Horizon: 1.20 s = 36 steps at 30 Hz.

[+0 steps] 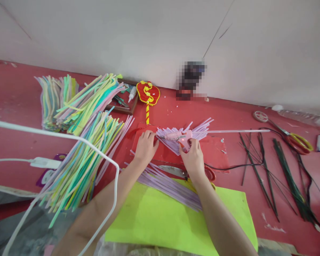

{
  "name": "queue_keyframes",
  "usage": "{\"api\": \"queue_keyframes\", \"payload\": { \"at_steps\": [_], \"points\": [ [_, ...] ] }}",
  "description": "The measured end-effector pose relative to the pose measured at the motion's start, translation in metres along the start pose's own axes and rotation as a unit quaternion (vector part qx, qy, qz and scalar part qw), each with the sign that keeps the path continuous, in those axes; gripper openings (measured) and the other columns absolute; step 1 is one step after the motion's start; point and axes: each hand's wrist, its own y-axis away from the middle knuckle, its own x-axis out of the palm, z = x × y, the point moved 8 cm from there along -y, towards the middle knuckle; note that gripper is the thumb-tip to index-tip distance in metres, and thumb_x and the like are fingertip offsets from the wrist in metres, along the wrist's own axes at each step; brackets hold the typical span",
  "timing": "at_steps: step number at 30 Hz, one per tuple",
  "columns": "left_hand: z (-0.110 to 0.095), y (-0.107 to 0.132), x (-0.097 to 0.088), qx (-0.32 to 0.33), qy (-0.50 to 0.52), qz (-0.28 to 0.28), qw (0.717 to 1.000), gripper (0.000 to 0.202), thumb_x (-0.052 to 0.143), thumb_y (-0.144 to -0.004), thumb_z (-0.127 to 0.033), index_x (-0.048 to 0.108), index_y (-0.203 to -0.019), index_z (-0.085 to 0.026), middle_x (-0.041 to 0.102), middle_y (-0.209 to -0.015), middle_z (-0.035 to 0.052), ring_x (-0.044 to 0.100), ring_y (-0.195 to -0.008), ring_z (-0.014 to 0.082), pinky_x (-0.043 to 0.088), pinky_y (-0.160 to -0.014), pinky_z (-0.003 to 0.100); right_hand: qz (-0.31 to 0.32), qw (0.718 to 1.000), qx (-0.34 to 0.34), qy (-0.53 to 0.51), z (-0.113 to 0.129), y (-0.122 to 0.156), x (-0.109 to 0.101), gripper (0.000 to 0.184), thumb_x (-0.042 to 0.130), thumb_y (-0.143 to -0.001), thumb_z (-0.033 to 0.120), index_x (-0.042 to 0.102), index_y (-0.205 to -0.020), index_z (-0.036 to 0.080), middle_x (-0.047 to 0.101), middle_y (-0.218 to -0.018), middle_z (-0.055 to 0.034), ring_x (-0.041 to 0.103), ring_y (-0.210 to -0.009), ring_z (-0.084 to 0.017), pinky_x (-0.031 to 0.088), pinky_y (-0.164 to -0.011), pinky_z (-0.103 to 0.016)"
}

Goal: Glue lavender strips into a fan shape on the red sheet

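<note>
My right hand [193,156] is closed round the grip of a pink glue gun [179,136], whose nozzle points left over a fan of lilac strips [196,132]. A clear glue stick [237,131] sticks out of the gun's back toward the right. My left hand [145,145] rests fingers-down on the left edge of the lilac fan, which lies on a red sheet [213,151]. More lilac strips [170,185] lie loose between my forearms.
Piles of pastel strips [82,142] fill the left side. A lime-green sheet [162,217] lies in front. A red and yellow fan ornament [148,93] sits by the wall. Scissors [296,139], green wires [285,174], a white cable [69,137] and a black cord [229,166] cross the red surface.
</note>
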Motion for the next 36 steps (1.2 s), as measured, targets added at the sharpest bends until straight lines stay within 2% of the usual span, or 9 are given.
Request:
{"api": "queue_keyframes", "payload": {
  "at_steps": [7, 13, 25, 36],
  "points": [
    [0.0003, -0.0002, 0.0006, 0.002, 0.0, -0.004, 1.0, 0.017, 0.055, -0.085, -0.018, 0.059, -0.102, -0.017, 0.057, -0.102, 0.0085, 0.057, -0.098, 0.0237, 0.048, -0.09, 0.039, 0.003, 1.0, 0.008, 0.001, -0.0019, 0.0014, -0.0013, 0.022, 0.052, -0.082, 0.035, 0.045, -0.099, 0.022, 0.059, -0.099, -0.0111, 0.06, -0.093, -0.026, 0.05, -0.071, -0.038],
    [0.0023, -0.0015, 0.0037, -0.009, -0.006, 0.004, 1.0, 0.019, 0.057, -0.084, -0.018, 0.059, -0.102, -0.013, 0.058, -0.103, 0.0104, 0.055, -0.1, 0.0253, 0.047, -0.09, 0.04, -0.001, 1.0, 0.01, -0.001, -0.003, 0.0018, -0.0018, 0.022, 0.053, -0.082, 0.035, 0.045, -0.099, 0.022, 0.059, -0.098, -0.01, 0.06, -0.092, -0.025, 0.051, -0.073, -0.038],
    [0.005, -0.0053, 0.0023, -0.032, 0.034, -0.011, 0.999, 0.015, 0.058, -0.083, -0.014, 0.06, -0.097, -0.017, 0.058, -0.1, 0.0083, 0.055, -0.098, 0.0238, 0.046, -0.09, 0.039, 0.0, 1.0, 0.005, 0.0, -0.0001, 0.0011, -0.0042, 0.02, 0.051, -0.083, 0.036, 0.045, -0.097, 0.022, 0.058, -0.097, -0.0097, 0.059, -0.092, -0.025, 0.05, -0.072, -0.037],
    [0.0081, -0.0085, 0.0012, -0.055, 0.069, -0.026, 0.996, 0.014, 0.062, -0.08, -0.012, 0.061, -0.092, -0.018, 0.06, -0.096, 0.0065, 0.056, -0.095, 0.0224, 0.046, -0.088, 0.037, 0.011, 0.999, 0.03, 0.002, -0.0002, 0.0009, -0.006, 0.021, 0.053, -0.081, 0.034, 0.046, -0.097, 0.022, 0.059, -0.098, -0.01, 0.059, -0.092, -0.026, 0.05, -0.073, -0.037]
  ]
}}
